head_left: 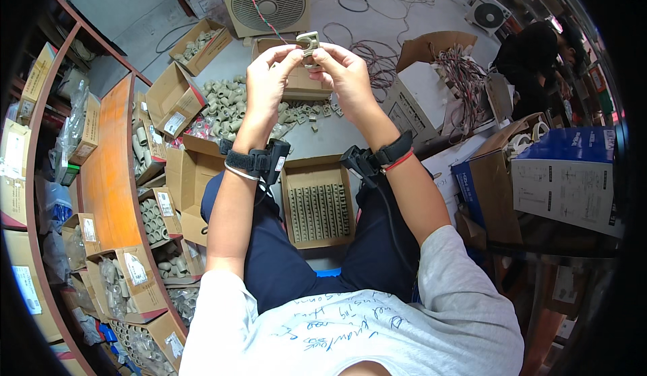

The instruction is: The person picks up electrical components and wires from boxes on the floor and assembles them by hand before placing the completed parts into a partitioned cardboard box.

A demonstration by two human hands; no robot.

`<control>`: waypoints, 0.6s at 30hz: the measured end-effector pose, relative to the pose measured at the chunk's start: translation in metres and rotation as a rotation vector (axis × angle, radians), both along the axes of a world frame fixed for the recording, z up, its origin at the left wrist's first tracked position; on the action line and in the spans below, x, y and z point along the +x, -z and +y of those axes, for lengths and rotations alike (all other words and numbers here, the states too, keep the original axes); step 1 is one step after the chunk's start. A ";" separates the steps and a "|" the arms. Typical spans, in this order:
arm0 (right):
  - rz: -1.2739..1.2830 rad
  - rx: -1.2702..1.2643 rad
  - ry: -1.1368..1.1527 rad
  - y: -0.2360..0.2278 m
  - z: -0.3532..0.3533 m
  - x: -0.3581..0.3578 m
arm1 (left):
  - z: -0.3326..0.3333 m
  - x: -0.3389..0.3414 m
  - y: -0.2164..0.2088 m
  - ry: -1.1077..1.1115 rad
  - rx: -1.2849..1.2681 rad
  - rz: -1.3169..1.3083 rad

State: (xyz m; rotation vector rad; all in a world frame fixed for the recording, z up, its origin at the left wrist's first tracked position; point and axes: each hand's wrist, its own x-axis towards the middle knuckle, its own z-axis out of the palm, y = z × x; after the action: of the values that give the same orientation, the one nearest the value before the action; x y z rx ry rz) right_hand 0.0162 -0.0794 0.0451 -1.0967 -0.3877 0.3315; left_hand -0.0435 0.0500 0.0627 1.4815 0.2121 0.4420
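Left hand [269, 79] and right hand [347, 76] pinch a beige clip [310, 39].
Thumbs and fingertips press on the clip, held up ahead of the knees, beyond the carton [315, 167] of packed rows. Blue handwriting [330, 322] covers the shirt [465, 295]; white labels [135, 268] mark boxes at left; the blue-and-white box [566, 145] bears printed diagrams.

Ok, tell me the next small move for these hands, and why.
Probably lower the beige clip piece toward the box between the legs: the left hand and right hand both have fingertips on it, and that box holds neat rows of similar-coloured pieces.
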 end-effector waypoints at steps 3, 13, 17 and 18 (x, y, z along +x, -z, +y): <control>-0.001 -0.006 -0.015 0.000 -0.001 0.001 | 0.001 0.001 0.001 -0.005 0.006 -0.008; -0.095 -0.057 -0.006 -0.003 -0.004 -0.002 | 0.005 -0.001 0.000 0.043 -0.040 0.026; -0.094 -0.071 -0.013 -0.003 -0.005 -0.001 | 0.008 0.001 0.001 0.059 -0.056 0.037; -0.086 -0.086 -0.012 -0.003 -0.006 -0.001 | 0.008 0.001 0.001 0.061 -0.060 0.054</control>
State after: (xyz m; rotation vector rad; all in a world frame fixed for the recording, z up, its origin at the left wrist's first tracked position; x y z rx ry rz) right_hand 0.0154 -0.0850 0.0484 -1.1960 -0.4599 0.3143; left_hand -0.0429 0.0577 0.0618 1.4387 0.2209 0.3441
